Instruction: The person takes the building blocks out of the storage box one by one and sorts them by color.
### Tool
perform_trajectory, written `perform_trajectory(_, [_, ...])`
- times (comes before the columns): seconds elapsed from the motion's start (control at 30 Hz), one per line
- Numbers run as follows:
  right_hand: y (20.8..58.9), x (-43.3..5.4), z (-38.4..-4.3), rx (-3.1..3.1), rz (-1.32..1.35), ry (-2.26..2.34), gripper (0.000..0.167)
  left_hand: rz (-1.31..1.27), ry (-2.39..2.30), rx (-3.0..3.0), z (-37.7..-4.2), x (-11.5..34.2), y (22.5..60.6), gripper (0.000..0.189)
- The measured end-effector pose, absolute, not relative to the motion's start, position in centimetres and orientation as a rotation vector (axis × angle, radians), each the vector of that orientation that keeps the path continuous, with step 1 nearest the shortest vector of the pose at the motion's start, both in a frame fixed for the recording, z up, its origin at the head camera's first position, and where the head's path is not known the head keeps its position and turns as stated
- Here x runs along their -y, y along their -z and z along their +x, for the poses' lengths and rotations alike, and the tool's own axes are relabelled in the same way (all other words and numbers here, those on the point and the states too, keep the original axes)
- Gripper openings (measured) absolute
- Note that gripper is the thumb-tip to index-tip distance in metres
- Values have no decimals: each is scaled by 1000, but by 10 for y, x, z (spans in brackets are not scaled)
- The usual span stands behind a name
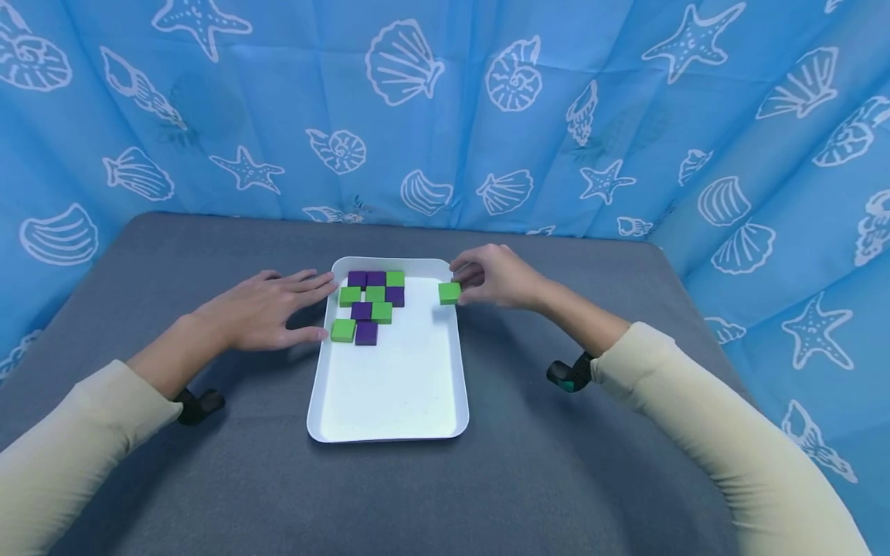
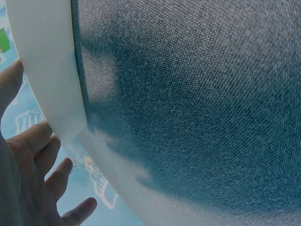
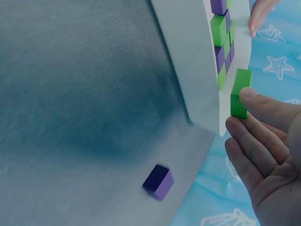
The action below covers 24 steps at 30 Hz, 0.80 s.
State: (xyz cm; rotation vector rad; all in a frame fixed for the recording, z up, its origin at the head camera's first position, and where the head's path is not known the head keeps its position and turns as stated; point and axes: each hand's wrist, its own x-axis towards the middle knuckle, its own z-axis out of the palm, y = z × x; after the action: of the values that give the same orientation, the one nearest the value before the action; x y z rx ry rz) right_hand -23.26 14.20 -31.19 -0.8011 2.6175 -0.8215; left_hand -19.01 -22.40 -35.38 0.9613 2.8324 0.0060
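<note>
Held block (image 1: pixel 450 293) in right hand (image 1: pixel 504 279), by right rim of tray (image 1: pixel 389 394), toward far end. Left of grip: block cluster (image 1: pixel 375 294), inside tray, far-left part. Further left: left hand (image 1: pixel 274 313), at left rim. Nearer the person than grip: most of tray floor. Right of grip: loose block (image 3: pixel 158 182) on table (image 1: pixel 278 479), outside tray. Under tray: table. Behind grip, past far table edge: curtain (image 1: pixel 452 116).

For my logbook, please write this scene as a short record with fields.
White tray: five green cubes, five purple cubes, grouped far left
Right hand: pinches another green cube near the tray's right wall
Left hand: fingers extended, at the tray's left wall
Gray table: one loose purple cube outside the tray
Backdrop: blue seashell curtain
</note>
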Motion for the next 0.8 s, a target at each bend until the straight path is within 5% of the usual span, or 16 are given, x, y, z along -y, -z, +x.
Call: perform_trajectory(0.8, [354,-217,-218,-2627,-740,830,45,948,-3,-2831,-190,222,352,84])
